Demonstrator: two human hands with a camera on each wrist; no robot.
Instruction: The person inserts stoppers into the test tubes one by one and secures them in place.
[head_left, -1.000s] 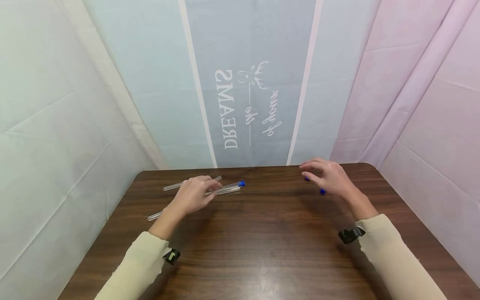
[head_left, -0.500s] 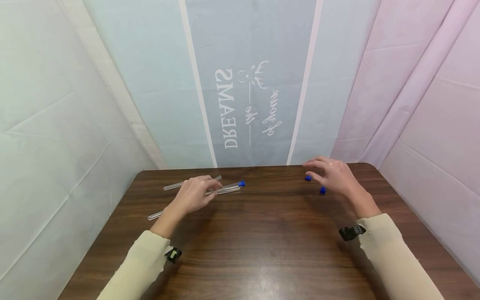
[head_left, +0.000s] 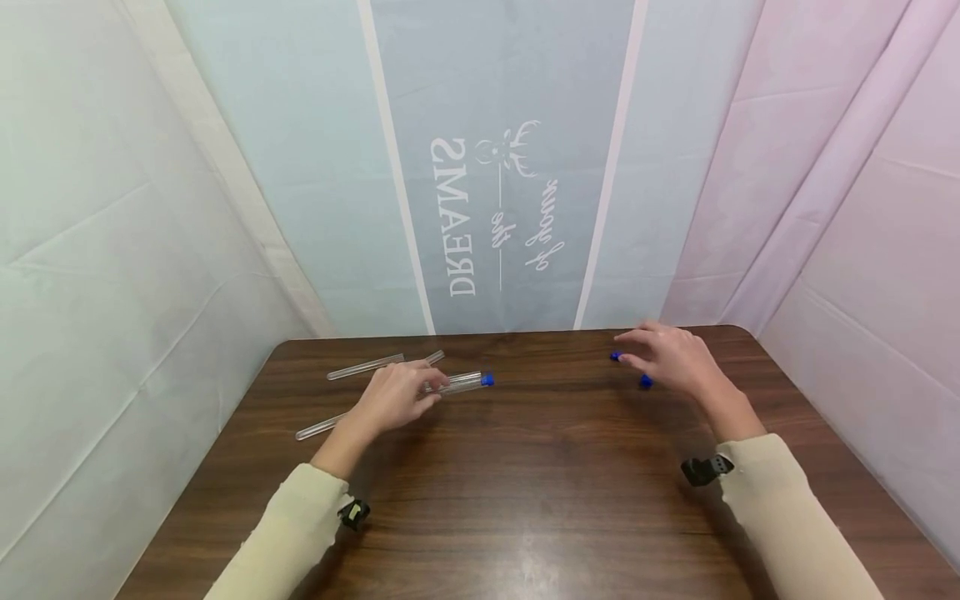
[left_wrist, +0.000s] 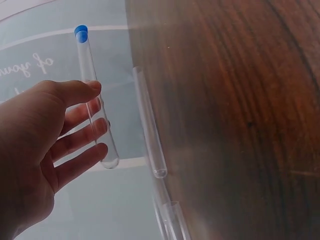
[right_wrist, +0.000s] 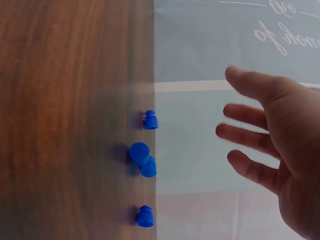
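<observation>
A clear glass test tube with a blue stopper in its mouth is pinched between the thumb and fingers of my left hand. The left wrist view shows its rounded bottom beyond the fingertips. In the head view the stoppered end points right, beside an uncapped tube partly hidden by the hand. My right hand hovers at the far right with fingers spread and nothing between them. Near it lie several loose blue stoppers on the table, two of them overlapping in the right wrist view.
More uncapped test tubes lie on the left of the wooden table: one tube near the far edge, another tube partly behind the left forearm. A pale printed cloth hangs behind the far edge, with white cloth at both sides.
My left hand has shifted slightly right and nearer, bringing the stoppered tube to the near side of the uncapped tube beside it. My right hand has drifted a little right, still holding nothing.
</observation>
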